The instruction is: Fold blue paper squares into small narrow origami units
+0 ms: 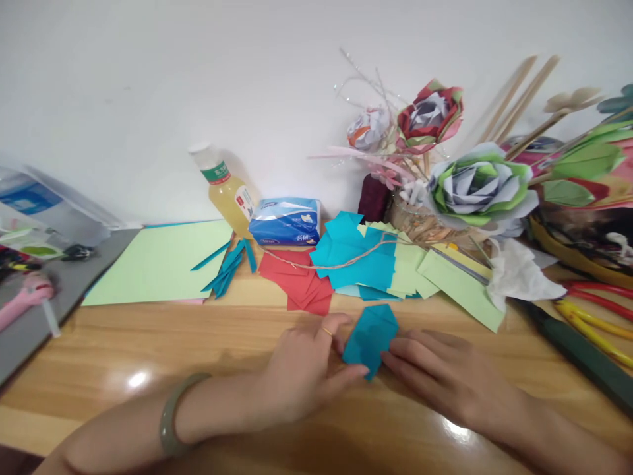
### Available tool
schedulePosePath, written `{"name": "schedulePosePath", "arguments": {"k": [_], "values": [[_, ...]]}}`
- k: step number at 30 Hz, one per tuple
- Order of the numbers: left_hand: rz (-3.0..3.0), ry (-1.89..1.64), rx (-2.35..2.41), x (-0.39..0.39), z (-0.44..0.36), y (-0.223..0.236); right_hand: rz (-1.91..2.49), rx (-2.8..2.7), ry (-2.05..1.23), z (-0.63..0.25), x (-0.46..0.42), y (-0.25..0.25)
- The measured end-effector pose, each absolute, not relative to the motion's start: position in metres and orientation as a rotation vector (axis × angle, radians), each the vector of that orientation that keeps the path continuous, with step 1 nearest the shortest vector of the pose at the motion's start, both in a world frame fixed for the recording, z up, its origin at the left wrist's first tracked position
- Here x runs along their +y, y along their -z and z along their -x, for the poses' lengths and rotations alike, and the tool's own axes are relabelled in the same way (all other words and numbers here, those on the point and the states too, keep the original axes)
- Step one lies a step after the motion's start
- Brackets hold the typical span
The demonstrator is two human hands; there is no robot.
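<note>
A small piece of folded blue paper (370, 340) is between my two hands, just above or on the wooden table. My left hand (309, 369) holds it from the left, its thumb at the lower corner and its curled index finger by the left edge. My right hand (442, 369) has its fingers closed together on the paper's right edge. Some of that hand's fingertips are hidden. Behind the paper lie a stack of blue paper pieces (353, 254) and a pile of red paper pieces (301, 280), with a thin twisted cord (341, 266) across them.
Light green sheets (158, 264) and blue strips (230, 270) lie left. A drink bottle (225, 191) and tissue pack (285, 221) stand near the wall. Paper flowers (479, 188), crumpled tissue (524, 274), yellow-handled tool (588, 320) and dark green tool (578, 353) are on the right.
</note>
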State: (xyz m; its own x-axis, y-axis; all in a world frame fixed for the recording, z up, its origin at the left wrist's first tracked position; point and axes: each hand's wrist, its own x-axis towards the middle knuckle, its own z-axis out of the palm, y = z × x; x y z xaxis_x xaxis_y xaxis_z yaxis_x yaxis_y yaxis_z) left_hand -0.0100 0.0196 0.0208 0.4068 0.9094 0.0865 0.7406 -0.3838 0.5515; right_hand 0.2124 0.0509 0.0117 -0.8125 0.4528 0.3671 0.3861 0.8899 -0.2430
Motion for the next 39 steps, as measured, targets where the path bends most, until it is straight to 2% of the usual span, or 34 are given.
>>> {"name": "schedulePosePath", "arguments": {"k": [8, 18, 22, 25, 31, 39], "values": [[-2.32, -0.582, 1.325, 0.03, 0.013, -0.012, 0.46, -2.669, 0.038, -0.201, 0.049, -0.014], [-2.448, -0.644, 1.29, 0.036, 0.017, -0.008, 0.7, -2.577, -0.66, -0.202, 0.052, -0.002], [-2.496, -0.626, 1.301, 0.035, 0.017, -0.007, 0.71, -2.515, -0.767, -0.202, 0.055, -0.003], [-2.522, -0.611, 1.304, 0.035, 0.018, -0.007, 0.699, -2.503, -0.731, -0.201, 0.056, -0.002], [-2.597, -0.592, 1.284, 0.038, 0.02, -0.001, 0.661, -2.567, -0.417, -0.201, 0.063, -0.004], [-2.609, -0.579, 1.234, 0.035, 0.018, -0.008, 0.568, -2.526, -0.475, -0.195, 0.063, -0.006]]}}
